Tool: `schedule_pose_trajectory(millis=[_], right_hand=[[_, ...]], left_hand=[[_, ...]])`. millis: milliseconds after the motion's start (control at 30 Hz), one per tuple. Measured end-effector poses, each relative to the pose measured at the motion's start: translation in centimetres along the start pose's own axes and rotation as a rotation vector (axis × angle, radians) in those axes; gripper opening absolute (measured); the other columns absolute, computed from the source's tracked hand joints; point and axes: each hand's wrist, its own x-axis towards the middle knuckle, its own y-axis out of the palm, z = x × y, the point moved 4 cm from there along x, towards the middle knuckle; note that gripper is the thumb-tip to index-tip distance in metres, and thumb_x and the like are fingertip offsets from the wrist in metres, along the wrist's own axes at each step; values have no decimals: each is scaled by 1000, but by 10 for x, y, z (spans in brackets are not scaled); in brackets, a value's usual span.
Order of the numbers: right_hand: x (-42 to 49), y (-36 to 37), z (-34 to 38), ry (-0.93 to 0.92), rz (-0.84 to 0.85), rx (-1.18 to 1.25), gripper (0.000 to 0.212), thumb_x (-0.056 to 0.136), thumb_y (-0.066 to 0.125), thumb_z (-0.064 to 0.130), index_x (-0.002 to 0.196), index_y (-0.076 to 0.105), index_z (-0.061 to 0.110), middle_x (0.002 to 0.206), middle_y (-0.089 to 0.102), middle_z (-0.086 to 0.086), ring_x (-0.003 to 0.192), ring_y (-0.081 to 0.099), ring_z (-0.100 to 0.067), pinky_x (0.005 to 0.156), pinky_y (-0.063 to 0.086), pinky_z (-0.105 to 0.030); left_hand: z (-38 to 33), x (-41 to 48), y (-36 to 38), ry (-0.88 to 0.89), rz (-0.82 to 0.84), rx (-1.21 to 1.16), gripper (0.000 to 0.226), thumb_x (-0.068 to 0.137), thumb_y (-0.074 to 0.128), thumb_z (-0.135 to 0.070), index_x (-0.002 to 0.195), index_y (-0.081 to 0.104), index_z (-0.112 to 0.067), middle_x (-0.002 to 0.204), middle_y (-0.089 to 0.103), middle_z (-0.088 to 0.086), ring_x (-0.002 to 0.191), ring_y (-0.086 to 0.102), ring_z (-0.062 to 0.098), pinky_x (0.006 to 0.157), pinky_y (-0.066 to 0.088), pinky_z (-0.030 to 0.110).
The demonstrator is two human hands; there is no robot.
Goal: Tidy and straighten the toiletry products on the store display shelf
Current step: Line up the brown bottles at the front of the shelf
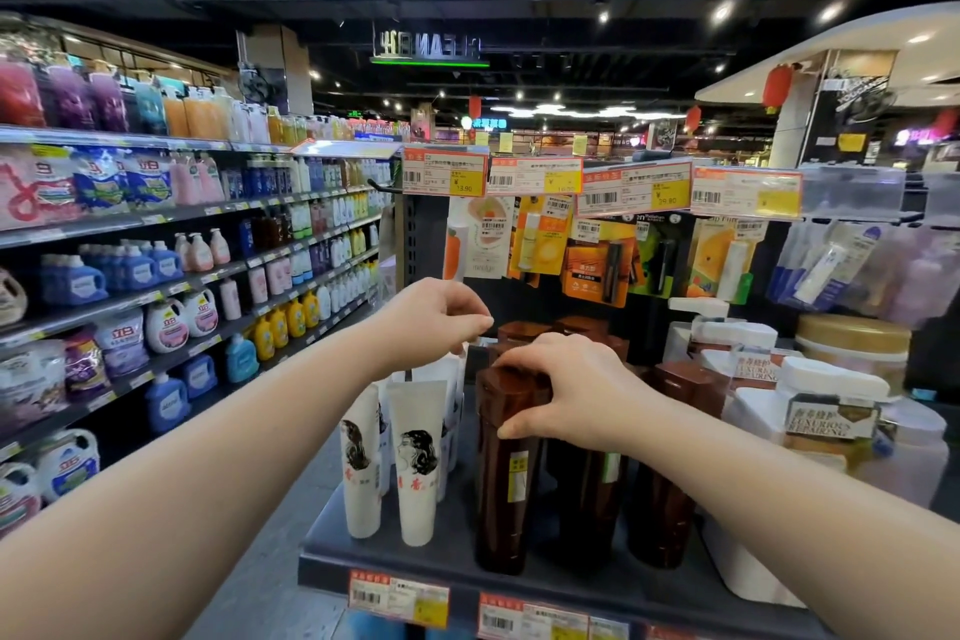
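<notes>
On the dark display shelf (389, 543) stand white tubes (418, 463) printed with a woman's head, at the left, and tall brown bottles (662, 499) to their right. My right hand (566, 392) grips the cap of the front brown bottle (506, 483), fingers curled over its top and thumb on its side. My left hand (441, 320) hovers above the back row of white tubes, fingers curled toward the thumb near the top of one; whether it pinches that tube is unclear.
White pump bottles and jars (826, 411) crowd the shelf's right side. Carded items (597, 257) hang from hooks behind, under orange price tags (634, 187). A long aisle of detergent shelves (156, 286) runs along the left. Price labels (400, 598) line the shelf's front edge.
</notes>
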Motion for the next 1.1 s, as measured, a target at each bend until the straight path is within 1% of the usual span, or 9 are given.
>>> schedule_pose_trajectory(millis=[233, 400, 500, 567, 700, 800, 933, 1000, 1100], right_hand=[[0, 0, -3, 32, -70, -58, 69, 68, 66, 62, 127, 47, 34, 120, 59, 7, 114, 48, -19, 95, 40, -38], [-3, -6, -3, 21, 38, -11, 70, 72, 66, 56, 132, 43, 31, 125, 56, 7, 116, 49, -18, 95, 42, -34], [-1, -25, -11, 12, 139, 189, 45, 78, 66, 33, 122, 54, 30, 112, 58, 10, 104, 56, -11, 85, 46, -23], [8, -43, -22, 28, 70, 281, 29, 80, 60, 18, 107, 61, 30, 98, 61, 11, 91, 60, -9, 75, 49, -20], [41, -57, -38, 17, -14, 148, 15, 86, 60, 22, 99, 65, 28, 94, 61, 9, 91, 58, -11, 74, 47, -21], [65, -48, -46, 8, 41, 37, 28, 84, 65, 28, 112, 63, 24, 110, 62, 3, 104, 57, -16, 88, 48, -28], [87, -30, -51, -8, 218, -4, 55, 80, 70, 22, 132, 49, 25, 137, 50, 3, 126, 45, -16, 100, 36, -27], [93, -22, -51, -19, 314, -23, 61, 80, 69, 18, 135, 45, 28, 140, 46, 4, 128, 41, -16, 102, 36, -29], [98, -12, -50, -29, 367, -22, 61, 79, 66, 12, 134, 46, 31, 134, 49, 3, 120, 47, -17, 94, 42, -28]], left_hand=[[-6, -13, 10, 44, 58, 34, 8, 87, 58, -31, 91, 65, -29, 88, 64, -12, 83, 60, 4, 72, 47, 19], [-6, -17, 21, 63, 133, 93, 32, 70, 74, -41, 98, 59, -33, 94, 60, -12, 84, 58, 3, 67, 44, 17], [-5, -16, 26, 70, 111, 162, 40, 63, 77, -45, 95, 55, -35, 91, 56, -16, 81, 53, -1, 64, 41, 17], [-4, -14, 30, 78, 102, 199, 40, 64, 77, -46, 95, 54, -35, 92, 52, -17, 82, 50, 0, 67, 41, 19], [-4, -11, 34, 90, 85, 242, 40, 68, 75, -43, 101, 57, -31, 98, 49, -13, 85, 48, 6, 74, 40, 24], [-3, -11, 33, 93, 95, 262, 38, 69, 75, -43, 100, 58, -31, 101, 50, -13, 88, 49, 8, 79, 43, 26], [-3, -13, 34, 77, 87, 310, 43, 69, 74, -45, 107, 58, -30, 102, 48, -14, 92, 48, 8, 85, 45, 29], [-4, -12, 34, 74, 76, 327, 45, 69, 73, -45, 109, 58, -30, 101, 47, -15, 91, 47, 7, 83, 43, 26], [-5, -12, 35, 61, 68, 331, 47, 69, 73, -45, 111, 58, -30, 101, 47, -15, 91, 46, 7, 81, 42, 25]])
